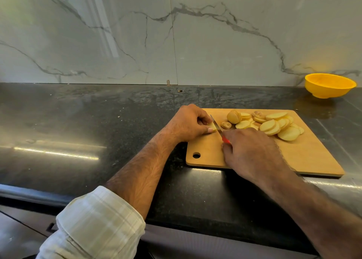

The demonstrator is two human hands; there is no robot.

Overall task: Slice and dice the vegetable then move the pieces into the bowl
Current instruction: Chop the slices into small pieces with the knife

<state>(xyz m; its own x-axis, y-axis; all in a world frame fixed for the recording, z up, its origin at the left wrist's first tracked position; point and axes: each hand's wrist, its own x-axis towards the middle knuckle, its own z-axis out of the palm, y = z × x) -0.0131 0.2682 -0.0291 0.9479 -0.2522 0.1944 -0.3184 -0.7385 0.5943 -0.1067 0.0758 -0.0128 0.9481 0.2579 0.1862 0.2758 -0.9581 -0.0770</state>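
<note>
A person's left hand [188, 124] pinches a potato piece [213, 128] at the left end of a wooden cutting board [313, 157] while the right hand [252, 154] grips a red-handled knife [219, 128] against it; potato slices [274, 124] lie beside, a yellow bowl [330, 85] well apart

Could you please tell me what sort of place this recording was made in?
Most likely a home kitchen: a dark polished stone countertop against a marble-look backsplash, with a wooden cutting board of potato slices and a yellow bowl nearby.
</note>
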